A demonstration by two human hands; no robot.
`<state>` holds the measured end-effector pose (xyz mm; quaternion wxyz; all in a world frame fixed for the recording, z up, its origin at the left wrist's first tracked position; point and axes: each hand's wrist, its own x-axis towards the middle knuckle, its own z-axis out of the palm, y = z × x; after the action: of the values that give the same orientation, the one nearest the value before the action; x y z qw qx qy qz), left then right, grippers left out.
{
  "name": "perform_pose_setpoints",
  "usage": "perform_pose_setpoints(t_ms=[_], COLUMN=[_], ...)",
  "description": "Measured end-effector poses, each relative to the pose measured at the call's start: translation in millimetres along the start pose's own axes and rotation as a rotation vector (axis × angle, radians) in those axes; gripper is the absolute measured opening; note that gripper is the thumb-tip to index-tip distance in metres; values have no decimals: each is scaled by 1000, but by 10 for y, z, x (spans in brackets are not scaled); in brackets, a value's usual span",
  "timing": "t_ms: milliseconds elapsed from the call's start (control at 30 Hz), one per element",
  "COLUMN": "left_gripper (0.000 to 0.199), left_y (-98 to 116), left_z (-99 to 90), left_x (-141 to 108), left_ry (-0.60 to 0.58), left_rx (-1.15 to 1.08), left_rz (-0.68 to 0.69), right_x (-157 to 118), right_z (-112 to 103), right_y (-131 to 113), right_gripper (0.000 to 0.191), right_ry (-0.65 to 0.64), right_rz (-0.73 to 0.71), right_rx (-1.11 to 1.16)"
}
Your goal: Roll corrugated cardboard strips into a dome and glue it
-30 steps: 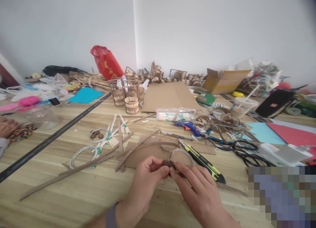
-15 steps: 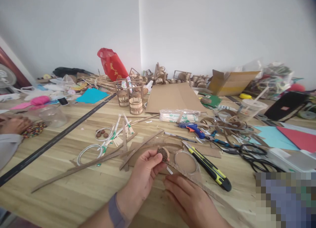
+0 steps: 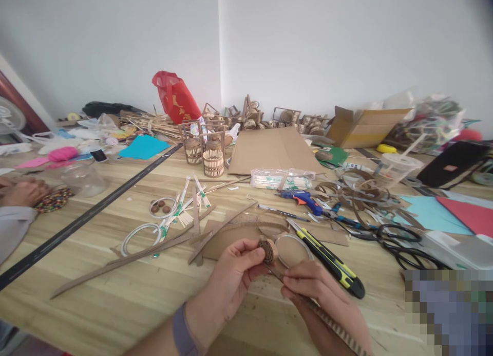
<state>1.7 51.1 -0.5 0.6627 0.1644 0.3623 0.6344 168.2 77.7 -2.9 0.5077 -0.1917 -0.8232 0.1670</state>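
Between the thumb and fingers of my left hand (image 3: 241,266) is a small coil of rolled corrugated cardboard (image 3: 266,251), its spiral face toward me. From the coil a corrugated cardboard strip (image 3: 333,322) runs down to the right. My right hand (image 3: 319,289) pinches this strip a short way from the coil, and the strip's tail passes over the hand toward the bottom edge. Just beyond the hands lie a white ring (image 3: 296,249) on brown cardboard and a yellow-and-black utility knife (image 3: 327,258).
A blue glue gun (image 3: 302,199), a pen (image 3: 283,212) and black scissors (image 3: 400,243) lie farther off. Small stick baskets (image 3: 213,163) stand behind, near a large cardboard sheet (image 3: 275,150). Another person's hands (image 3: 23,191) rest at far left beside a clear jar (image 3: 82,180).
My right hand has risen and now grips the strip closer to the coil. The left hand, with the coil, has shifted slightly right and down in the view.
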Motion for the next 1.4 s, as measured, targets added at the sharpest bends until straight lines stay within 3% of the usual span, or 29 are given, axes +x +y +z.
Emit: perform_pose_setpoints(t_ms=[267, 400, 667, 1133, 1400], left_gripper=[37, 35, 30, 37, 35], left_y=[-17, -43, 34, 191, 33], left_z=[-13, -57, -39, -25, -88], left_x=[-31, -44, -104, -194, -129], left_ry=[-46, -124, -285, -443, -316], left_rx=[118, 188, 260, 936, 1146], left_rz=[4, 12, 7, 343, 470], right_x=[117, 186, 143, 124, 38], right_z=[-177, -176, -116, -104, -53], right_y=[-21, -44, -42, -7, 60], right_gripper=[15, 7, 15, 13, 10], right_ry=[-5, 25, -12, -70, -172], right_rz=[-17, 17, 111, -10, 25], right_rx=[12, 70, 182, 4, 31])
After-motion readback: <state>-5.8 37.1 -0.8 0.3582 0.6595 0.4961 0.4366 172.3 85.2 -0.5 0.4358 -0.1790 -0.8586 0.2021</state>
